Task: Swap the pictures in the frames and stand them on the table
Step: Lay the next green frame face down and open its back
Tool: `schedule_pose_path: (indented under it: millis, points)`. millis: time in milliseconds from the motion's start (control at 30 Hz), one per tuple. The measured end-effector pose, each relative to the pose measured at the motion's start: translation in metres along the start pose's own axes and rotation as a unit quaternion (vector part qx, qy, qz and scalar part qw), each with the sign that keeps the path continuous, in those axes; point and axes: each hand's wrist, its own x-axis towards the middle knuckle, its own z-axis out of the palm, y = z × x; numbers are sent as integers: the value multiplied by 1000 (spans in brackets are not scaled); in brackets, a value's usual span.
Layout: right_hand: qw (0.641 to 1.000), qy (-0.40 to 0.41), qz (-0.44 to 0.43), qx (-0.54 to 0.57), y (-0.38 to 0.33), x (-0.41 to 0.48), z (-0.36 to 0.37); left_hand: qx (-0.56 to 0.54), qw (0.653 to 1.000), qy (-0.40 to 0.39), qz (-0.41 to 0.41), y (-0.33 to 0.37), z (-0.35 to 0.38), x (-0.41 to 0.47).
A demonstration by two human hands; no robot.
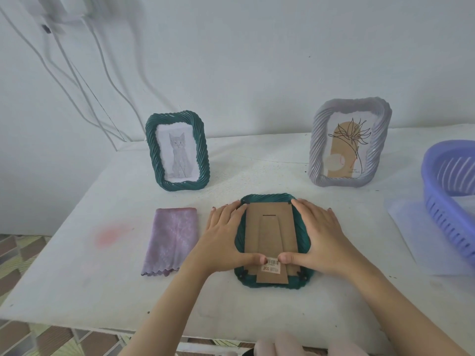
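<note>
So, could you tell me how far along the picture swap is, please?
Done: cat frame and grey frame stand with pictures in. In hand: left hand and right hand press a third frame, face down, backing on. Left: standing it; its picture is hidden.

Soft, pale, bluish light all over. A faint shadow sits under the flat green frame. Lines bend near the edges. Blurry at 6 o'clock.

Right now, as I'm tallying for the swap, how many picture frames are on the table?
3. A green cat frame stands back left; a lilac plant-drawing frame stands back right; another green frame lies face down in front under the left hand and right hand.
</note>
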Motion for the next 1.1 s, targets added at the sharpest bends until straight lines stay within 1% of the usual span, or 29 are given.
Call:
schedule_pose_path:
  millis: [500,633,833,1100]
  points:
    - [999,-45,11,11,-5,7,-10,69,997,-24,9,4,-9,8]
    - [998,-62,22,11,-9,7,-13,106,994,-29,17,6,-14,10]
    - [996,-84,30,3,-11,10,-16,146,987,-60,11,7,-15,15]
    - [995,-89,32,-12,-15,11,-19,127,986,-105,-23,14,-21,26]
